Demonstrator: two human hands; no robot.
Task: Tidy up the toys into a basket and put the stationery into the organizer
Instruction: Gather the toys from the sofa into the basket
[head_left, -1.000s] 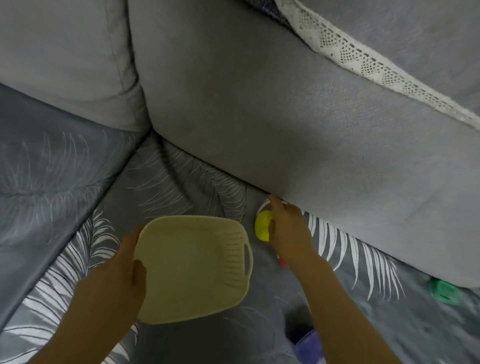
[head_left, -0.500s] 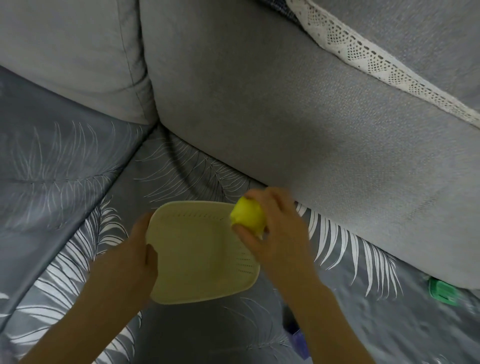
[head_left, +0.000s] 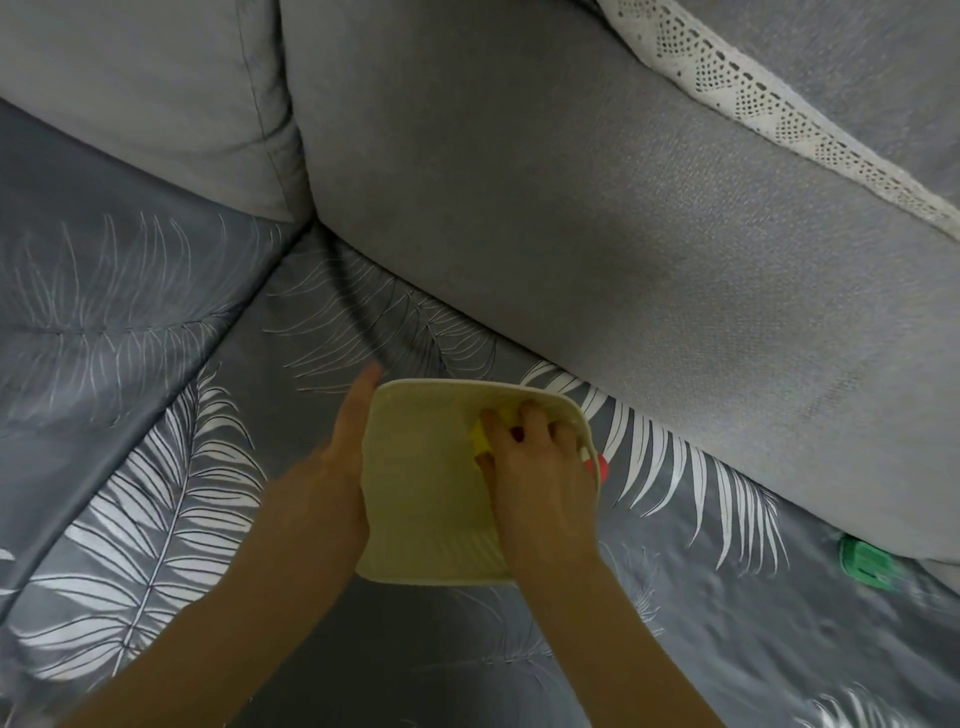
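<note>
A cream plastic basket (head_left: 426, 499) lies on the grey feather-print sofa cover in front of me. My left hand (head_left: 343, 457) grips its left rim. My right hand (head_left: 535, 457) reaches down inside the basket, fingers curled over a yellow toy (head_left: 480, 439) that shows only as a small patch beside my fingers. A red toy (head_left: 597, 464) peeks out just beyond the basket's right rim, next to my right hand. A green toy (head_left: 865, 562) rests at the foot of the back cushion on the right.
Grey sofa back cushions (head_left: 571, 218) rise right behind the basket, with a white lace trim (head_left: 753, 104) over the top right. The feather-print seat cover (head_left: 156, 467) spreads out to the left and in front.
My right hand picked the yellow toy up from beside the cushion, carried it left over the rim and lowered it into the basket. My left hand kept hold of the basket.
</note>
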